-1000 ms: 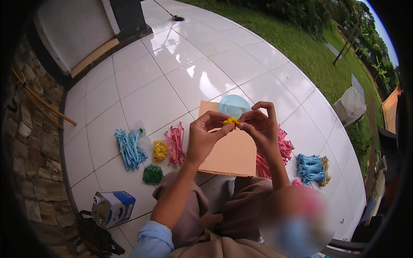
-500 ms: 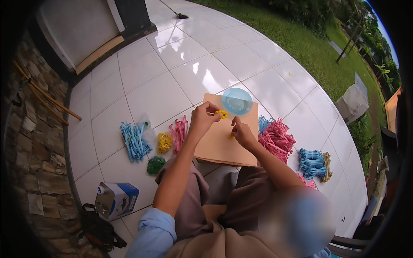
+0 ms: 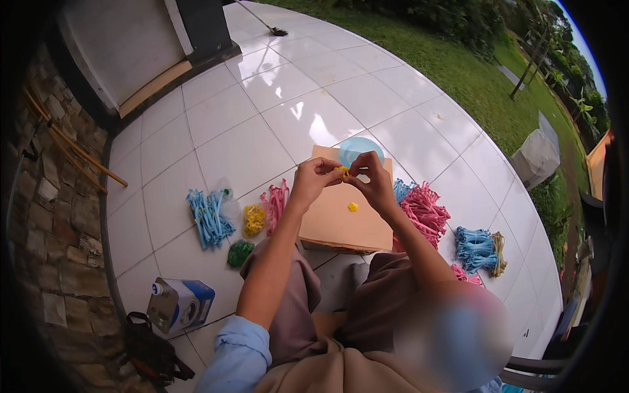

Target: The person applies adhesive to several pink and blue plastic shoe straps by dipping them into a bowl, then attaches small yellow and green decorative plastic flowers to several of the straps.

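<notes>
Over the far half of a tan cardboard surface [image 3: 327, 226], my left hand [image 3: 313, 182] pinches a small yellow ring-like piece [image 3: 344, 172]. The fingertips of my right hand [image 3: 375, 183] are closed on the right side of the same piece, so both hands meet there. Fingers hide much of its shape. A second small yellow piece [image 3: 353, 207] lies on the cardboard below my hands. At the far edge, partly behind my right hand, sits a translucent blue bowl [image 3: 357, 145].
Left on the tiles lie light-blue strips [image 3: 209, 219], a bag of yellow pieces [image 3: 254, 220], a green bundle [image 3: 240, 253] and pink strips [image 3: 275, 204]. A metal can [image 3: 180, 306] stands nearer. On the right are a pink pile [image 3: 424, 213] and blue bundles [image 3: 476, 250].
My right hand has risen from low over the cardboard to the yellow piece in my left hand and now grips it too. The yellow piece on the cardboard has come into full view.
</notes>
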Motion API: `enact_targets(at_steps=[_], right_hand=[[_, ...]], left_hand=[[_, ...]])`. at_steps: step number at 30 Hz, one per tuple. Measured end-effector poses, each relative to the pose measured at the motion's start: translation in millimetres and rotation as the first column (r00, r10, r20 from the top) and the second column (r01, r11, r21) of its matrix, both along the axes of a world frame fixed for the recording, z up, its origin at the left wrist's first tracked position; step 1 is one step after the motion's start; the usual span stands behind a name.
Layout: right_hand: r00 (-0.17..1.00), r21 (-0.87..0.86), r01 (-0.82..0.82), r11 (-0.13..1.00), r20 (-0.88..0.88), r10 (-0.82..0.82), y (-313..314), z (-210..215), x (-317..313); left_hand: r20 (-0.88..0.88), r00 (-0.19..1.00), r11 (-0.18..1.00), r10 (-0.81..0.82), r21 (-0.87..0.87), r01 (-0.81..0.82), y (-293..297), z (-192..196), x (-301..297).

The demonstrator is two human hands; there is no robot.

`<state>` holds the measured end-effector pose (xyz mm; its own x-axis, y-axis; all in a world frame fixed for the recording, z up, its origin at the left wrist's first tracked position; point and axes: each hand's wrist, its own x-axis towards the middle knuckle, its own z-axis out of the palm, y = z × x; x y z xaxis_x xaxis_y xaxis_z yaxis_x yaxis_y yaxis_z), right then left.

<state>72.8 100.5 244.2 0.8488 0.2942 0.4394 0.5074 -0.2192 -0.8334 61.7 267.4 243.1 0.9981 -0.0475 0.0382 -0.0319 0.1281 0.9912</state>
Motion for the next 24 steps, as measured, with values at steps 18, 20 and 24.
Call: enact_targets(at_steps=[18,20,24], right_hand=[[0.982,0.082,-0.04,0.996,-0.183,0.054,9.3,-29.9,16.9],[0.985,0.067,-0.084,0.994,-0.147,0.093,13.6,-20.8,11.0],[0.978,0.082,-0.119,0.99,-0.162,0.131,8.0,-14.3,14.1]], left_hand=[[-0.079,0.993,0.896,0.089,0.441,-0.045,17.8,-17.6,11.2],[-0.143,0.99,0.979,0.017,0.202,0.012,11.2,-11.7,9.2],[-0.177,0.98,0.996,-0.091,-0.025,0.088,8.5,-7.5,7.8]])
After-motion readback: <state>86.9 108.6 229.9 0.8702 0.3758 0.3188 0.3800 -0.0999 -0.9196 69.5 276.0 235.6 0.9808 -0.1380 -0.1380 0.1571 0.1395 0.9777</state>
